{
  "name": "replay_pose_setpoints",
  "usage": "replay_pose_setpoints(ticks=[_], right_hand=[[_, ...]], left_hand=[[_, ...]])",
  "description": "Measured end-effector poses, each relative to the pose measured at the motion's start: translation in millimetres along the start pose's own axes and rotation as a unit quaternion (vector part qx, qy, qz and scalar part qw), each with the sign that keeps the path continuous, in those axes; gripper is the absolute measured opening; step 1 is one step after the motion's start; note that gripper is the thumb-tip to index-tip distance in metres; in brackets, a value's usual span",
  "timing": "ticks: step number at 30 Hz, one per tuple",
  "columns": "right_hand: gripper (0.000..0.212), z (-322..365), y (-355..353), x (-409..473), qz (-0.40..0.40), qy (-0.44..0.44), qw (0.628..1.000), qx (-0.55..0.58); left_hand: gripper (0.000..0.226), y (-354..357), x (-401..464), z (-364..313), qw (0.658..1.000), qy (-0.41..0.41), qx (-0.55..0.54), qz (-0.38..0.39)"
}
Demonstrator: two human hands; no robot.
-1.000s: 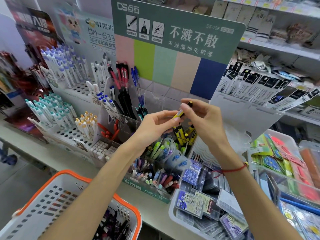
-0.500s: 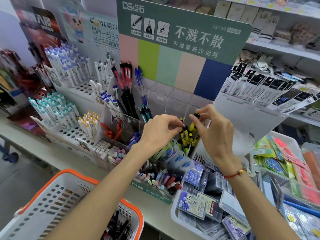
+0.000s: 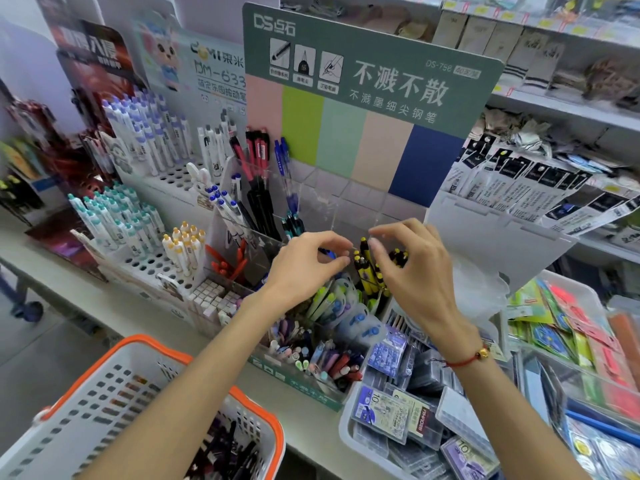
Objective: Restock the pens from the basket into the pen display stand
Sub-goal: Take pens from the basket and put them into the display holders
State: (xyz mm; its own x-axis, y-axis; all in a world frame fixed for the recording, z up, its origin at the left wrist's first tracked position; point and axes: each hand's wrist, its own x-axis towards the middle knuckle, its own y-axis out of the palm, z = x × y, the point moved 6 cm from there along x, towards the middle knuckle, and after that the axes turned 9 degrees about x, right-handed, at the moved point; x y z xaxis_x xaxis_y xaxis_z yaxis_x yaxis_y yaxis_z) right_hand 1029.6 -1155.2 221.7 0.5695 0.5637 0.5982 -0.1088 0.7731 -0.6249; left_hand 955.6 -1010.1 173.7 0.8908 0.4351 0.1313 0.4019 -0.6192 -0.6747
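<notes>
Both hands hover over the clear pen stand [image 3: 311,216] at the back of the counter [image 3: 166,317], right above the slot of yellow-and-black pens [image 3: 367,268]. The left hand [image 3: 304,265] has its fingers curled, thumb and forefinger nearly meeting; whether it pinches anything I cannot tell. The right hand [image 3: 412,268] has its fingers bent loosely around the top of one yellow pen, fingertips at or just beside its cap, and I cannot say for certain whether they grip it or have let go. The yellow pens stand tilted in their slot, leaning on one another.

The basket [image 3: 114,382], white with an orange rim, sits below the counter's front edge on the left, with dark pens [image 3: 225,452] lying in its bottom, so my judgement is that restocking is far from finished.

The risks from here:
- The pen under the right hand may not be seated, so it could tip out over the low front wall into the correction tapes [image 3: 346,313] below.
- The slot looks crowded; pushing one pen in may lever a neighbour out.
- Either wrist, drawn back carelessly, could brush the tall red and black pens [image 3: 258,181] beside the left hand.
</notes>
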Motion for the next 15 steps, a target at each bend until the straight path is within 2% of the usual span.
replay_pose_setpoints(ticks=[5, 8, 11, 15], right_hand=[[0.007, 38, 42, 3, 0.1, 0.023, 0.983, 0.154], [0.008, 58, 94, -13, 0.215, 0.027, 0.965, 0.146], [0.014, 78, 152, -45, 0.365, 0.014, 0.921, 0.138], [0.021, 104, 225, -110, 0.547, -0.024, 0.833, 0.086]], left_hand=[[0.014, -34, -36, 48, 0.991, -0.08, -0.089, -0.067], [0.021, -50, -74, 90, 0.975, -0.147, -0.123, -0.108], [0.016, -57, -125, 133, 0.955, -0.223, -0.137, -0.137], [0.019, -55, -208, 191, 0.917, -0.324, -0.146, -0.181]])
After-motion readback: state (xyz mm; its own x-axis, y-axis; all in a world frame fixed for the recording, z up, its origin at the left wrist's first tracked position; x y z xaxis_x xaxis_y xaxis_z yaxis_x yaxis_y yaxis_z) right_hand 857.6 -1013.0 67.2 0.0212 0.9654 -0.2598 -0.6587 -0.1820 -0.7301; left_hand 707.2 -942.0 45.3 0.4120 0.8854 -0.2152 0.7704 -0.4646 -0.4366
